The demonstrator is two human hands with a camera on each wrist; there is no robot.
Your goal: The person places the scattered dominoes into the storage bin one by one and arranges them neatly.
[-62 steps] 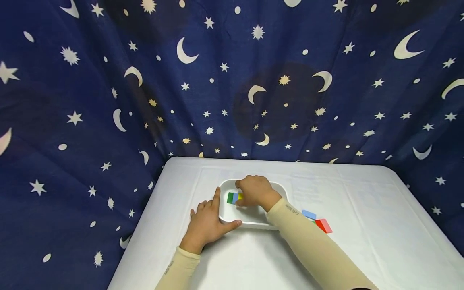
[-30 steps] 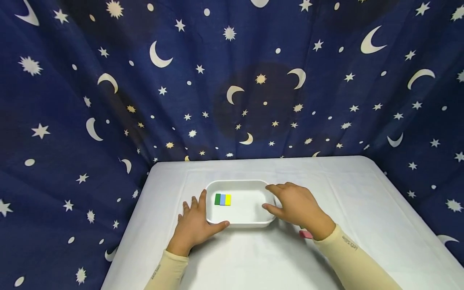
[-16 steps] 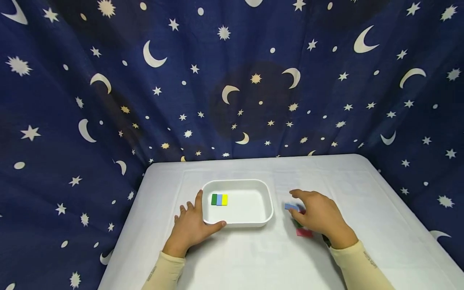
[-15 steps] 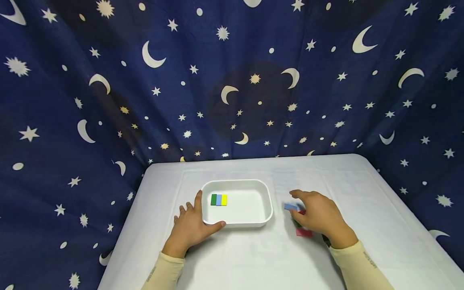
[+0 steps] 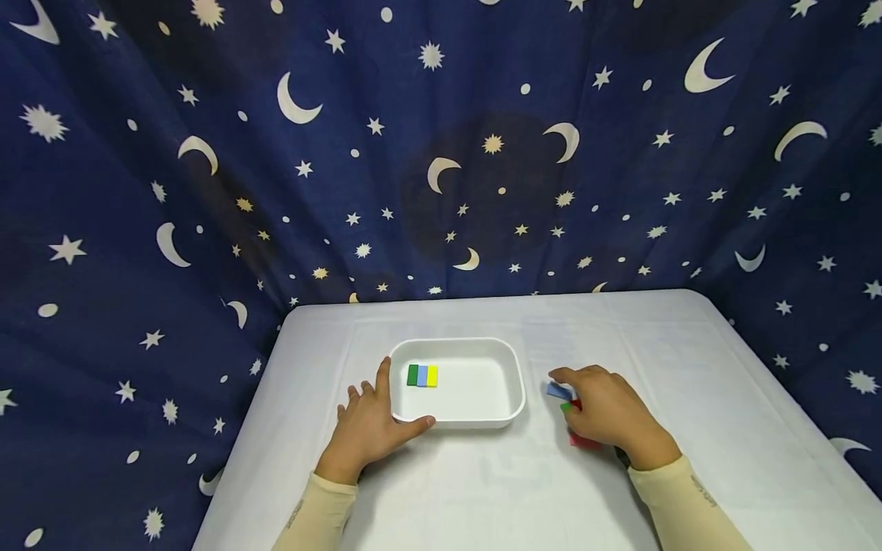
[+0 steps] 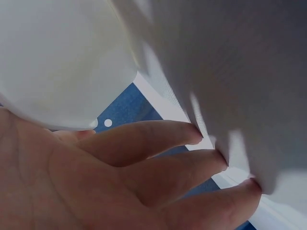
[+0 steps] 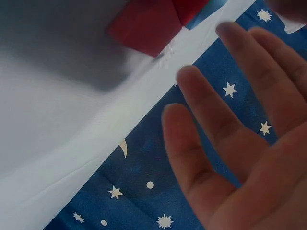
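A white tray (image 5: 478, 383) sits mid-table. At its left, green (image 5: 413, 375), blue (image 5: 423, 376) and yellow (image 5: 432, 376) blocks stand side by side inside. My left hand (image 5: 368, 428) rests against the tray's left end, index finger and thumb spread along the rim; in the left wrist view its other fingertips (image 6: 196, 136) meet the tabletop. Right of the tray, my right hand (image 5: 613, 409) hovers over loose blocks, thumb and index apart around a blue block (image 5: 560, 391). A green block (image 5: 566, 408) and a red block (image 5: 583, 441) show partly beneath it. Its other fingers (image 7: 180, 139) are extended.
A white cloth covers the table (image 5: 475, 490). Behind and beside it hangs a dark blue curtain (image 5: 386, 184) printed with moons and stars. In the right wrist view, red blocks (image 7: 148, 28) lie close together near the fingertips.
My right hand has left the tray's inside, where the yellow block now lies uncovered, and moved right to the loose blocks. My left hand has stayed at the tray.
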